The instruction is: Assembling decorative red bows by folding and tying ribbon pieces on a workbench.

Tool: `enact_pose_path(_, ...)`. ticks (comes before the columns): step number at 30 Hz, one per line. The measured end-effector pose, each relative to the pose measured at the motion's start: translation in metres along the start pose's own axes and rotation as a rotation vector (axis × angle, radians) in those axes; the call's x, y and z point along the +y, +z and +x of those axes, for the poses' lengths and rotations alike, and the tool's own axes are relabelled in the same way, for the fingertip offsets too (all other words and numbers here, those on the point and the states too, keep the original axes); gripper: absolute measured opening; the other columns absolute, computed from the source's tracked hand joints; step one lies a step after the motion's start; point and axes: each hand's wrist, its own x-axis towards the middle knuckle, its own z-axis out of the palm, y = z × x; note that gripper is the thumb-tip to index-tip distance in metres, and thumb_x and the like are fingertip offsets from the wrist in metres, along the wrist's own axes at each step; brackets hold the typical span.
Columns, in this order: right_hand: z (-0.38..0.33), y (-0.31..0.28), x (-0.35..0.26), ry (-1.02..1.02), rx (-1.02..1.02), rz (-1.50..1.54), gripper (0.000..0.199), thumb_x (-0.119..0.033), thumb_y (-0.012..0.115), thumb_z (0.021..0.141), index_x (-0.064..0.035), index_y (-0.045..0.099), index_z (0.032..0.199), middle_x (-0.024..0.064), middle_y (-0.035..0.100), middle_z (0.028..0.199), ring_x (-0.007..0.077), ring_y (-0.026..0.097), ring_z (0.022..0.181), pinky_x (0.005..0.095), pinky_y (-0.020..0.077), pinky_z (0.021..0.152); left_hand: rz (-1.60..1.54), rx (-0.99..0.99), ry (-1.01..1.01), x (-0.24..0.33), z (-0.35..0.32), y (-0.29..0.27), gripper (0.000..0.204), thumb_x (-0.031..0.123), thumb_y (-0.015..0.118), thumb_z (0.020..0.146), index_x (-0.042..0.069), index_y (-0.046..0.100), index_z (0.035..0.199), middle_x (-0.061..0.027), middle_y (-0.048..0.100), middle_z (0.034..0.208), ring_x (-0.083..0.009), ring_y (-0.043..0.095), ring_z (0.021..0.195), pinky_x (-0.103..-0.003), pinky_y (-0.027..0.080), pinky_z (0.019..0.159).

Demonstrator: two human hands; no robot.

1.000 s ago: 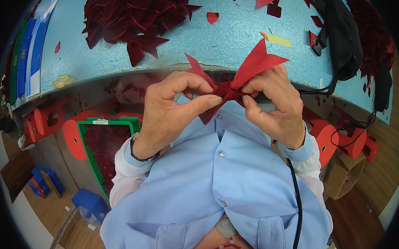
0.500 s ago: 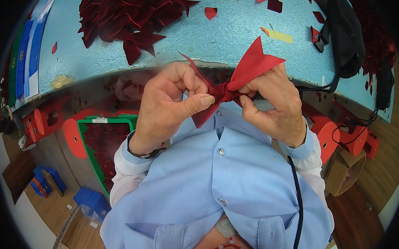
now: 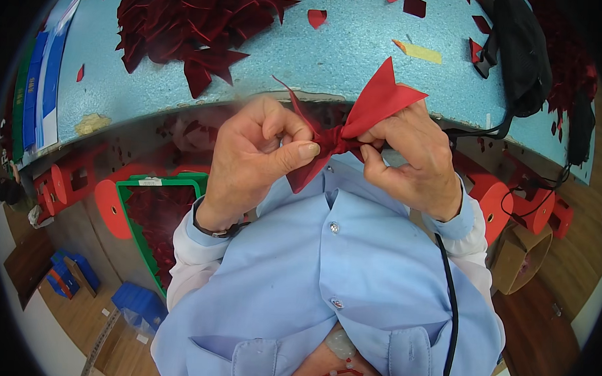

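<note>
The pale blue bench (image 3: 306,60) fills the top of the view, with a heap of dark red fabric pieces (image 3: 187,22) at eleven o'clock. Just below its edge, the left hand (image 3: 255,152) and right hand (image 3: 416,159) sit close together, both pinched on a red fabric bow (image 3: 379,101) near centre, its wing pointing to one o'clock.

Label (image 3: 149,181): small white rectangle on the green bin's top rim. Cardboard box (image 3: 521,259): brown, open, on the floor at right.
</note>
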Motion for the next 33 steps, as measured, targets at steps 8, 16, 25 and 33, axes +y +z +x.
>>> enact_pose_path(8,-0.001,0.002,0.002,-0.004,0.002,0.000,0.029,0.010,0.062,0.054,-0.0035,0.061,0.079,0.0050,0.056,0.069,0.0205,0.053,0.066,0.0300,0.0424,0.062,-0.002,-0.001,-0.005,-0.001,0.001,-0.002,0.038,0.000,0.070,0.076,0.010,0.033,0.075,-0.0067,0.057,0.079,-0.0080,0.047,0.072,-0.021,0.040,0.064)
enact_pose_path(16,-0.002,0.001,0.003,0.000,-0.025,0.017,0.027,0.010,0.063,0.054,-0.0031,0.060,0.078,0.0047,0.054,0.067,0.0202,0.053,0.065,0.0296,0.0428,0.061,0.020,0.003,-0.015,-0.004,0.002,-0.004,0.039,-0.001,0.070,0.076,0.010,0.033,0.074,-0.0063,0.057,0.078,-0.0074,0.046,0.069,-0.021,0.040,0.062)
enact_pose_path(25,-0.006,0.003,0.009,-0.009,-0.016,0.030,0.026,0.011,0.064,0.055,-0.0027,0.060,0.077,0.0049,0.054,0.067,0.0192,0.053,0.065,0.0278,0.0428,0.060,0.020,-0.014,-0.026,-0.010,0.005,-0.007,0.039,-0.001,0.069,0.076,0.010,0.032,0.073,-0.0062,0.057,0.078,-0.0070,0.046,0.069,-0.020,0.039,0.061)
enact_pose_path(33,-0.005,-0.005,0.016,0.189,-0.108,0.093,0.016,0.004,0.063,0.062,-0.0003,0.059,0.077,0.0057,0.056,0.068,0.0168,0.054,0.063,0.0258,0.0433,0.060,0.363,0.130,0.173,-0.015,0.014,-0.002,0.023,0.001,0.070,0.075,0.003,0.049,0.084,-0.0055,0.058,0.082,-0.0108,0.049,0.071,-0.024,0.041,0.064)
